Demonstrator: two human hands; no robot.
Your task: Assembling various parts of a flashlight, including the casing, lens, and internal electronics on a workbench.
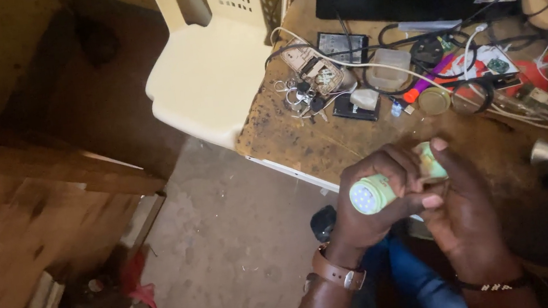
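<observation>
Hands meet above the worktop's (299, 137) front edge. Left hand (369, 205) wraps tight around a pale green cylinder (388, 186), its dotted end facing the camera. Right hand (463, 211) pinches the far end, seemingly a cap. Keys (298, 95) lie near the left edge.

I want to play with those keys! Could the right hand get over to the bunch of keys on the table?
Probably yes, but not right away. The right hand is wrapped, with the left hand, around a pale green cylinder. The keys lie uncovered on the table, with bare tabletop between them and the hands.
</observation>
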